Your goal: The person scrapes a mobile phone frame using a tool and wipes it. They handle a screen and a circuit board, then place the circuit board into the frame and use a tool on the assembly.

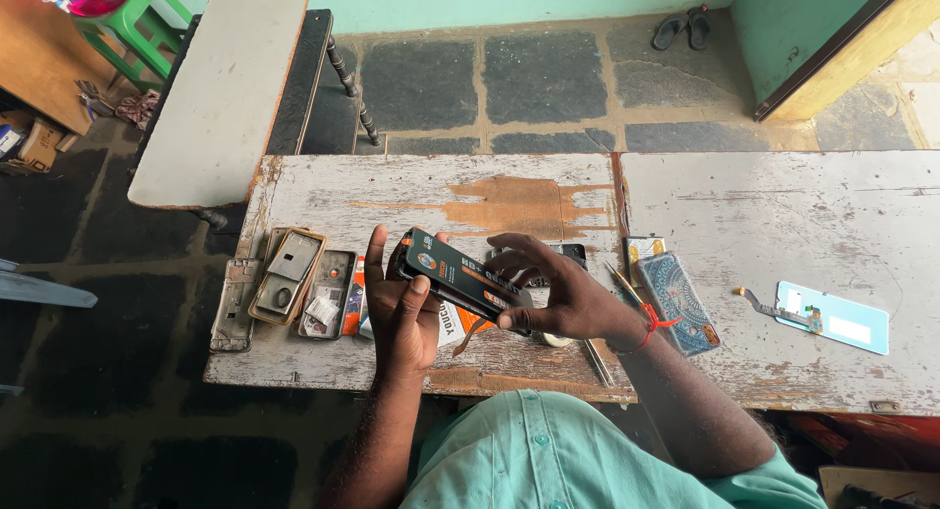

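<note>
I hold a dark phone [460, 271] with a battery showing in its open back, above the worn white table [744, 215]. My left hand [399, 313] grips its left end from below, thumb on the edge. My right hand [558, 294] holds the right end, fingers curled over the top. A red thread is tied at my right wrist. An orange and white packet [452, 325] lies under the phone, partly hidden.
Several phone shells and frames [286, 282] lie at the table's left. A patterned phone cover [678, 299], a thin tool [623, 282] and a pale blue screen panel with flex cable [832, 316] lie to the right. A white bench [225, 88] stands behind.
</note>
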